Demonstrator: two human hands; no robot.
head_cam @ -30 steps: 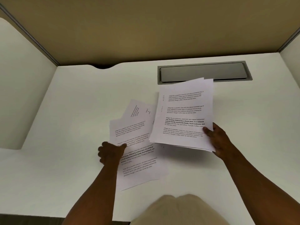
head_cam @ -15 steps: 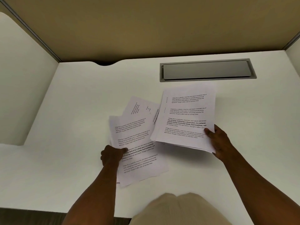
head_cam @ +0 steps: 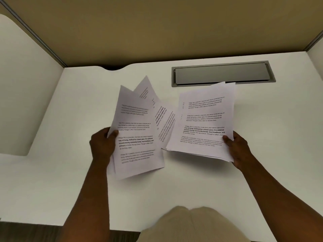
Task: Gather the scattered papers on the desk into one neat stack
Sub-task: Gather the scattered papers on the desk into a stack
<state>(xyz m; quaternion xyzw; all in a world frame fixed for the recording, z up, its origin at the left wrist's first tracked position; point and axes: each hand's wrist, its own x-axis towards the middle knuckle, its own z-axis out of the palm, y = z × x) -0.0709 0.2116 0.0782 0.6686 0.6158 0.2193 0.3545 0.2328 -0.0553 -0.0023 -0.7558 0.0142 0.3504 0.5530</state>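
Papers fill both hands, near the gray slot (head_cam: 223, 74). The left hand (head_cam: 103, 144) pinches a messy bunch (head_cam: 136, 137); the right hand (head_cam: 239, 151) pinches the neater pile (head_cam: 202, 123). Slide them together slowly, edges matching.

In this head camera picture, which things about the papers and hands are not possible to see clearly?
- Left hand's papers: the sheet count is unclear, because the fanned sheets overlap and motion blurs their text.
- Right hand's stack: lower sheets are hidden under the top page, so only edges show.
- Left hand and right hand: fingers beneath the paper are covered.
- Gray desk hatch: its front edge is partly hidden by the stack.
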